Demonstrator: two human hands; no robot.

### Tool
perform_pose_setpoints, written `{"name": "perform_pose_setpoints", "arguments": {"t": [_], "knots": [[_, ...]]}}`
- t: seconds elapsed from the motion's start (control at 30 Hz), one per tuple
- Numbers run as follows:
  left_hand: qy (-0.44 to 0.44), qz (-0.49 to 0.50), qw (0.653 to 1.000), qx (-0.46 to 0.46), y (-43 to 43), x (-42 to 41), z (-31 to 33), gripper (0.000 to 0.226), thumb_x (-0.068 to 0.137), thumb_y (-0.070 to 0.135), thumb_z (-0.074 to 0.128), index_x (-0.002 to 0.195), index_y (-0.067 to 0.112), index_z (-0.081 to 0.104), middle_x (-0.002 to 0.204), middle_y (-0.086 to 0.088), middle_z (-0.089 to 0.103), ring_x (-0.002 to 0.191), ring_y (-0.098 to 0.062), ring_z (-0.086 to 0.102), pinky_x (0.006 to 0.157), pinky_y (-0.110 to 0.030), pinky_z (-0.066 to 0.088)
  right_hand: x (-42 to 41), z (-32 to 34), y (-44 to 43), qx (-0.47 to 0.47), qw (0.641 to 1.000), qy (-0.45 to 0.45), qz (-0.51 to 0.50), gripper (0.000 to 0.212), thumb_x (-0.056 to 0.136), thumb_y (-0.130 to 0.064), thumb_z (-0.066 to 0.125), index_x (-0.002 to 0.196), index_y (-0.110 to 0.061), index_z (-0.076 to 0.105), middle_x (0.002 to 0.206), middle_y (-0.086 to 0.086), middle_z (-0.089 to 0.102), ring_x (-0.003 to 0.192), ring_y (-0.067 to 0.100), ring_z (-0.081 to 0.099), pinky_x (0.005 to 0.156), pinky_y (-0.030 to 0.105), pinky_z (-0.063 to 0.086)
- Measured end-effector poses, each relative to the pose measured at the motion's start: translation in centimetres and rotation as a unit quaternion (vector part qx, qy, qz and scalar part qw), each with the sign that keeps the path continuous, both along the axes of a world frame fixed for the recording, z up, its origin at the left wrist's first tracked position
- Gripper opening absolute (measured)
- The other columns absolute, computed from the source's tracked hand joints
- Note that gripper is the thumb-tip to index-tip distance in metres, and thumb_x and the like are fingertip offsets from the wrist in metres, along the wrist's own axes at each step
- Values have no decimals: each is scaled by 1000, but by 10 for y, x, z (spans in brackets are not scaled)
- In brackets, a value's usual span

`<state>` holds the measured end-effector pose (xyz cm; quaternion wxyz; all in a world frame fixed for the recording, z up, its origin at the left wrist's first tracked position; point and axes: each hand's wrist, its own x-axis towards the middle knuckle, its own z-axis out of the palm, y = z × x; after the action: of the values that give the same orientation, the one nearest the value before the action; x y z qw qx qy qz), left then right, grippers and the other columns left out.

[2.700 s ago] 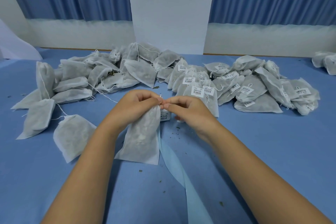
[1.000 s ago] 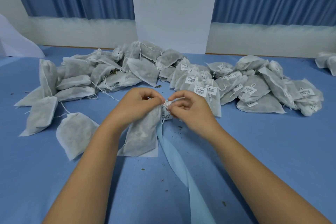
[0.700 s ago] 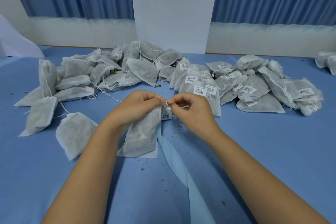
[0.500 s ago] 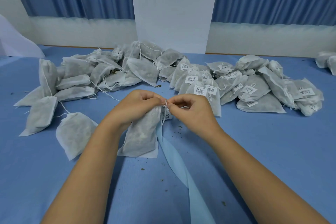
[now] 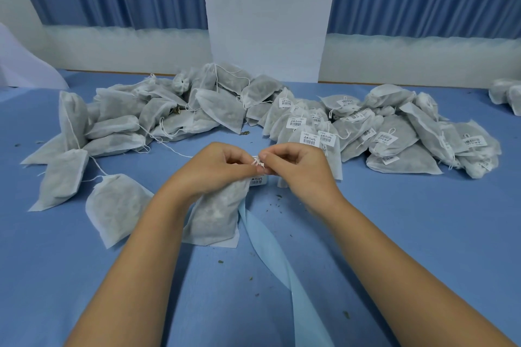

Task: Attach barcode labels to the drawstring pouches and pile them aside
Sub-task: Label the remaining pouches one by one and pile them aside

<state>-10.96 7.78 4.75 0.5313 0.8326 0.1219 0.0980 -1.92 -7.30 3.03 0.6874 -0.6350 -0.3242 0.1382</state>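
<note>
Centrally, left hand (image 5: 210, 170) grips a pouch (image 5: 215, 215) at its neck; right hand (image 5: 298, 170) pinches its drawstring (image 5: 256, 161); barcode label (image 5: 258, 180) hangs just below; labelled pouches (image 5: 406, 153) lie at two o'clock, unlabelled pouches (image 5: 118, 127) at ten.

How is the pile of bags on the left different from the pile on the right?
The right pile has white barcode labels on its pouches; the left pile shows none. The left pile trails long loose strings over the table; the right pile's strings mostly lie on its pouches. Both are white pouches with dark filling on the blue table.
</note>
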Motion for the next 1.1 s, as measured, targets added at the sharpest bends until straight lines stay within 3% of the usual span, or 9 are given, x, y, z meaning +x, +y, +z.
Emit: {"name": "perform_pose_setpoints", "arguments": {"t": [0.07,0.17,0.3,0.47,0.7,0.8,0.9,1.0,1.1], "knots": [[-6,4,1000,-1,1,1,-1,14,79,29,80,80,15,78,92,-13,76,87,-15,65,86,-27,46,0,1,1,4,1000,27,0,8,87,-9,71,80,-12,74,74,0,73,70,9,68,71,21,56],[-19,7,1000,6,0,0,0,12,85,24,77,74,24,79,74,6,75,69,1,59,67,-10,42,2,4,1,6,996,89,-27,15,90,-10,65,77,-14,69,64,-11,67,63,0,62,60,15,52],[-24,6,999,34,0,0,0,10,88,27,73,81,29,80,87,5,78,85,-5,66,81,-22,47,8,6,0,19,979,195,-49,17,91,-14,62,75,-15,67,64,-7,66,64,5,62,58,19,52],[-47,-7,998,47,-4,0,1,22,90,19,71,73,30,79,83,9,77,83,2,69,76,-7,47,12,6,0,54,955,289,-32,14,92,-14,61,79,-12,65,67,-4,66,64,8,63,55,20,52],[-59,-26,996,60,-8,0,2,19,90,7,69,75,15,79,77,6,77,75,3,68,71,-5,45,13,2,2,53,953,293,-48,18,94,-12,60,77,-10,63,67,-2,62,59,5,61,54,20,51],[-62,1,996,59,-6,2,0,17,90,14,70,77,21,79,80,8,77,79,1,69,72,-8,47,13,4,1,83,947,310,-28,20,97,-10,57,78,-7,61,66,0,61,57,7,60,54,20,52],[-27,11,998,51,-1,0,1,9,87,32,74,84,25,79,89,8,77,92,-6,70,85,-18,50,12,9,0,155,936,314,19,19,99,-7,54,81,-2,59,69,4,59,63,12,61,62,22,56],[10,4,1000,23,7,-6,2,28,73,47,80,92,26,78,97,5,76,94,-8,69,88,-24,49,9,14,-1,209,932,292,46,17,99,-5,51,84,0,58,67,4,63,67,13,66,70,25,58],[20,-8,1000,-14,13,-11,4,44,62,51,80,94,21,76,90,8,76,85,-2,68,73,-12,49,7,16,-3,204,945,252,47,16,99,-5,51,86,-1,60,68,2,66,72,13,68,75,26,58]]}}
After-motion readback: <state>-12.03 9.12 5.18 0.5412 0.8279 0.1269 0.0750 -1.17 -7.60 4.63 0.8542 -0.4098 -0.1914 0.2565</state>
